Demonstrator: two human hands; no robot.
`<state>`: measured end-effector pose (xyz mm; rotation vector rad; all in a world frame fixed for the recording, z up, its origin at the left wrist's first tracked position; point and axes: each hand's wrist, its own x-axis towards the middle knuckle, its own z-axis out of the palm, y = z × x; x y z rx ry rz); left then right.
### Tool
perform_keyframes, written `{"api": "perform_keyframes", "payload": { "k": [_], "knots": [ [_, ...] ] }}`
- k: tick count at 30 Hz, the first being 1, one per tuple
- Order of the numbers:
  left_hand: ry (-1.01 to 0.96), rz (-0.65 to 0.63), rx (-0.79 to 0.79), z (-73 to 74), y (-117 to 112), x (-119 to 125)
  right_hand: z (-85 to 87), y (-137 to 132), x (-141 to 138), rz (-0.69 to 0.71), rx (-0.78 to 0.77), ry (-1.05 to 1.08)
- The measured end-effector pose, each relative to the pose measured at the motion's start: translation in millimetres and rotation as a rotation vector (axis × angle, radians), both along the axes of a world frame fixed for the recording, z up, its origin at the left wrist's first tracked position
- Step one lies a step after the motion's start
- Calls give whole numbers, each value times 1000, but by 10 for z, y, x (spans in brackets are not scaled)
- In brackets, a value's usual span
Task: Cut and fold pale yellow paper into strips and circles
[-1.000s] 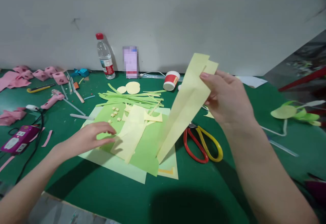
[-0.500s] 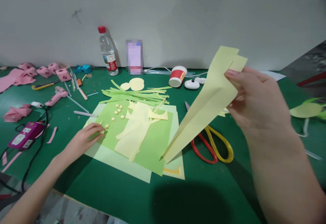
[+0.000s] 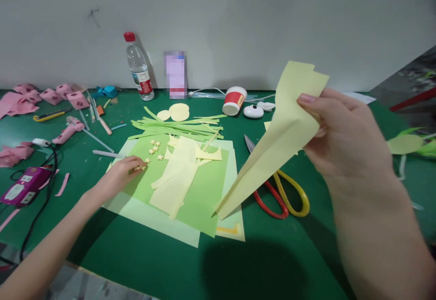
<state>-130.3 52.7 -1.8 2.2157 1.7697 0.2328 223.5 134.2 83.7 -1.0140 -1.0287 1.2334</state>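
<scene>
left hand [image 3: 119, 175] and right hand [image 3: 347, 136] (forearms [image 3: 61, 232] too) are bare.

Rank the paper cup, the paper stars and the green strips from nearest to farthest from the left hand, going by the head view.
From the left hand:
1. Paper stars: right by its fingertips, on the green sheet.
2. Green strips: beyond the stars, toward the right.
3. Paper cup: farther back and farther right, past the strips.
</scene>
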Motion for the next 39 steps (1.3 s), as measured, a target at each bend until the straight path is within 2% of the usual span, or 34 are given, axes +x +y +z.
{"api": "perform_keyframes", "payload": {
  "k": [7, 12, 16, 19, 22, 24, 26, 30, 32, 36, 39],
  "knots": [
    [-43, -45, 20, -29, 281, 98, -8, -8, 7, 9, -21, -19],
    [-58, -48, 44, -21, 393, 181, 103, -49, 84, 45, -70, 76],
    [-84, -14, 80, 125, 412, 261, 151, -55, 89, 44, -194, 109],
    [-139, 20, 97, 308, 440, 459, 7, -59, -58, 193, -200, 46],
    [-264, -10, 9, 464, 484, 803, -205, -86, -266, 381, -178, -37],
    [-615, -73, -187, 524, 514, 1050, -298, -108, -360, 465, -104, -150],
    [-773, -104, -239, 551, 540, 1256, -328, -124, -392, 494, -40, -270],
    [-822, -84, -158, 554, 565, 1465, -289, -142, -357, 462, 20, -342],
    [-827, -93, -95, 547, 556, 1497, -279, -161, -352, 404, 64, -322],
    [-837, -88, 95, 535, 513, 1529, -323, -217, -406, 199, 145, -321],
    [-864, -70, 167, 528, 488, 1553, -367, -235, -443, 177, 116, -248]
  ]
}}
